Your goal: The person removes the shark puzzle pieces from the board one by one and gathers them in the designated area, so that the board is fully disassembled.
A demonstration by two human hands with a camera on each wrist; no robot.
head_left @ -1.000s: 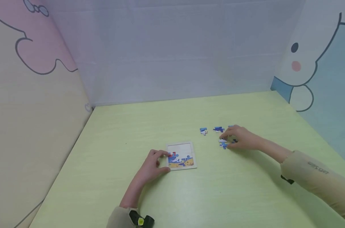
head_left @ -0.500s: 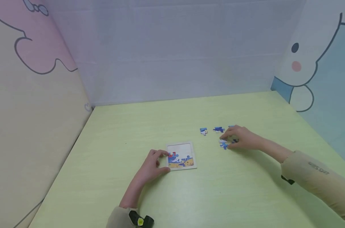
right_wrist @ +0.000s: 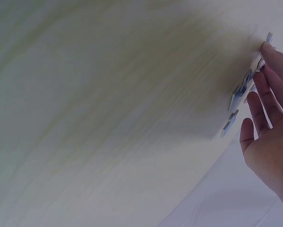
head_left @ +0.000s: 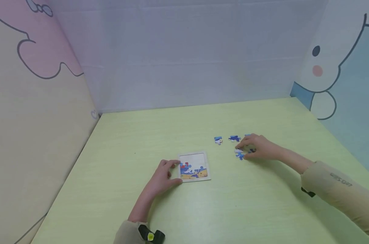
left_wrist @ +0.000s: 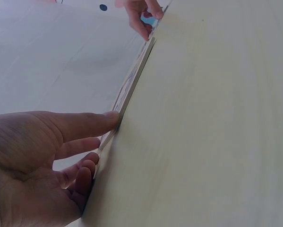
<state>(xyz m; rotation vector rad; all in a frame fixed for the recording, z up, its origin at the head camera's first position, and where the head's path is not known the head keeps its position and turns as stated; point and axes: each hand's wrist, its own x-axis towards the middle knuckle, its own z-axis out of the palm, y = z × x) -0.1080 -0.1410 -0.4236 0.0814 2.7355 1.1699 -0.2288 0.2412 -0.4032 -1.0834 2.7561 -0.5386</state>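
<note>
Jigsaw tray (head_left: 199,159), lying flat on the pale yellow-green tabletop (head_left: 208,206), its lower part filled with fitted pieces (head_left: 194,175) and its upper part bare. We note the left hand (head_left: 160,179), whose thumb and forefinger hold the tray's left side, the thumb at the near corner. Right of the tray, the right hand (head_left: 260,149) has its thumb and forefinger bent about a light-blue-and-white piece (head_left: 240,156); we cannot tell whether they pinch it or merely touch it. We judge the step in hand to be choosing or picking up a loose piece, the puzzle being roughly half done. The next move would call for a secure edge grip, a lift and a turn to suit the bare space. Farther off we find a white-faced piece (head_left: 218,140), a dark-blue piece (head_left: 234,138) and a partly covered blue piece (head_left: 247,135). Such close neighbours could be nudged, and the right hand hides some of what lies beneath it.
</note>
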